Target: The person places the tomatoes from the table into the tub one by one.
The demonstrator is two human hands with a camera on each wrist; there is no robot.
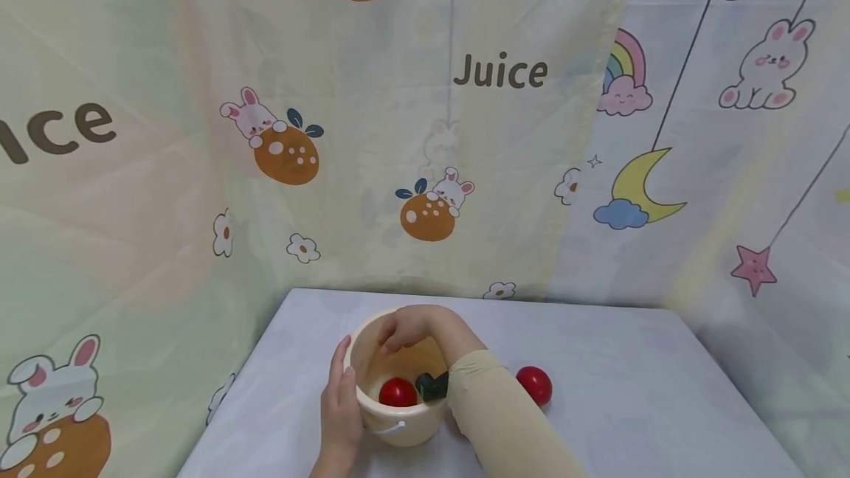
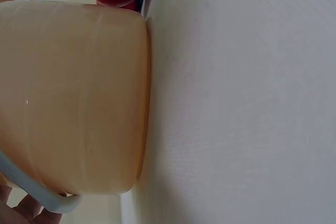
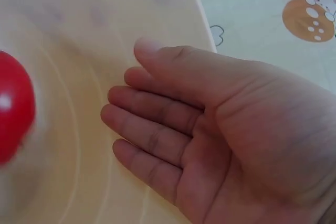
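A cream bucket point(image 1: 408, 430) with a white handle point(image 1: 390, 428) stands on the table near its front. My left hand point(image 1: 341, 408) rests against the bucket's left outer wall, fingers extended up toward the rim. Over the bucket's opening reaches my right hand point(image 1: 406, 329). The right wrist view shows this hand point(image 3: 194, 124) along the inner wall, its fingers loosely extended and the palm bare. Inside the bucket lie a glossy red round thing point(image 1: 398, 392) and a dark green thing point(image 1: 432, 386), the latter partly hidden by the right sleeve.
Another red round thing point(image 1: 536, 384) sits on the table to the right, partly behind the right forearm. The white-covered table point(image 1: 637, 389) meets printed curtains point(image 1: 372, 264) at its back and left. The right sleeve point(image 1: 508, 411) crosses the bucket's right side.
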